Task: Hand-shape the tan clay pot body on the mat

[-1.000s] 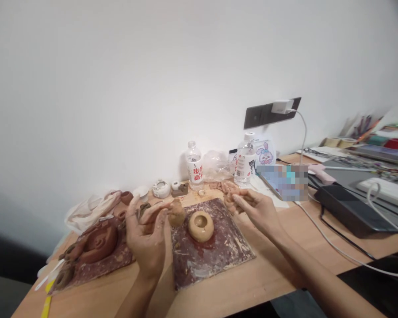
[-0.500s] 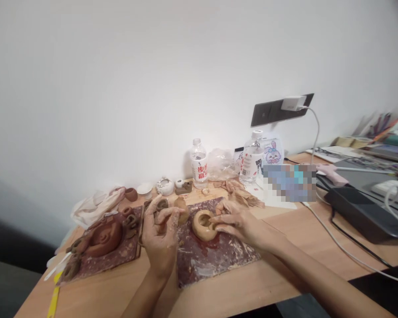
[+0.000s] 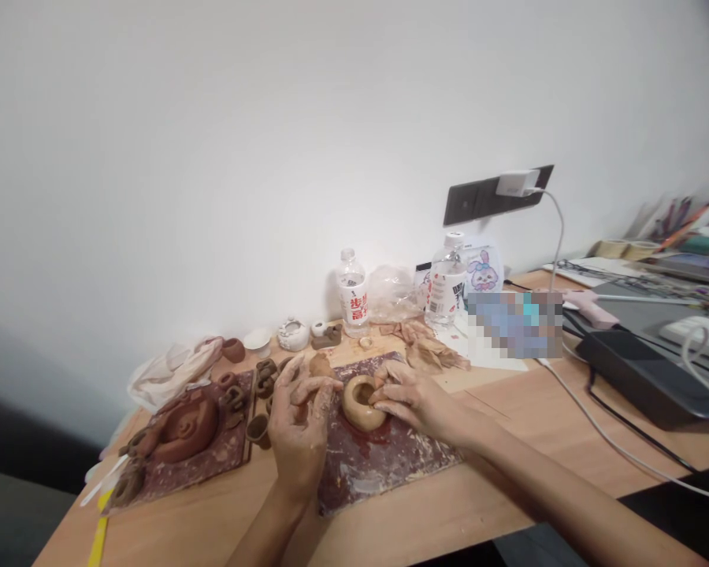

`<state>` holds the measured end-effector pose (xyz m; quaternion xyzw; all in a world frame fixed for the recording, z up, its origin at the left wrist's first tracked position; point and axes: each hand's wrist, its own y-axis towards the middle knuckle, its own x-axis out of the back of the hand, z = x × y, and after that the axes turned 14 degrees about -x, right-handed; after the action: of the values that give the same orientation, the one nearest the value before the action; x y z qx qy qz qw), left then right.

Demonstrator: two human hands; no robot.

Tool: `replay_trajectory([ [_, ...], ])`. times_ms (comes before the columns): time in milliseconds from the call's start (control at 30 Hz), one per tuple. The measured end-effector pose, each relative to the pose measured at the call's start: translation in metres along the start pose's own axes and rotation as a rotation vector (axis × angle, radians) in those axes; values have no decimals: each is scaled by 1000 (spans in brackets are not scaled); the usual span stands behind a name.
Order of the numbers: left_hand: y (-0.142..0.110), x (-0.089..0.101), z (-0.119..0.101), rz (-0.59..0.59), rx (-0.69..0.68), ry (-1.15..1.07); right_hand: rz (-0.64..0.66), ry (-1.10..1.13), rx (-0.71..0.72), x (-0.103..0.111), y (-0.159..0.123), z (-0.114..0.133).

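Note:
A small, round, wet tan clay pot (image 3: 358,416) with a wide mouth rests on a dark red-brown board (image 3: 384,465). My right hand (image 3: 410,400) pinches its right rim, the fingertips reaching into the mouth. Left of the pot, my left hand (image 3: 300,421) is raised with loosely curved, parted fingers; its fingertips come close to the pot's left side, and I see nothing held in them. Both hands are smeared with clay. Behind the left fingers a tan clay lump (image 3: 320,364) is partly hidden. A small brown clay cup (image 3: 258,430) stands beside the left hand.
Another board (image 3: 224,457) at the left carries a reddish clay piece (image 3: 186,425) and small clay pieces. Plastic bottles (image 3: 353,299), crumpled brown cloth (image 3: 431,346) and a white pot (image 3: 293,334) line the back. A black box (image 3: 632,378) and cables lie at right.
My left hand has moved right, closer to the pot, uncovering the small brown cup. My right hand stays at the pot's right rim, with its fingers shifted slightly.

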<state>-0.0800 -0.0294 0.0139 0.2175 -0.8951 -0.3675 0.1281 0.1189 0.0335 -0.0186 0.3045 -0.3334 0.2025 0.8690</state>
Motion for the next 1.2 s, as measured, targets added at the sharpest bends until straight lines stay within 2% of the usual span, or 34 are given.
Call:
replay_trajectory([
  [100,0,0,-1,50,59,-37,3,15,-26,0,1,3],
  [200,2,-2,-4,43,101,-66,-8,180,-94,4,5,9],
  [267,4,-5,-6,56,133,-86,-1,429,-244,9,10,14],
  [433,13,-12,-9,141,212,-141,78,1205,-743,24,24,24],
  [533,17,-17,-9,184,258,-184,122,1367,-864,26,27,28],
  [633,18,-20,-8,208,288,-238,110,1318,-808,23,27,30],
  [767,16,-21,-7,228,311,-270,46,1090,-676,23,26,34],
  [900,15,-20,-8,236,326,-277,43,902,-583,28,26,40],
  [1000,14,-19,-7,236,325,-292,74,939,-561,28,27,40],
  [1200,14,-17,-5,228,306,-306,62,1150,-644,19,30,35],
])
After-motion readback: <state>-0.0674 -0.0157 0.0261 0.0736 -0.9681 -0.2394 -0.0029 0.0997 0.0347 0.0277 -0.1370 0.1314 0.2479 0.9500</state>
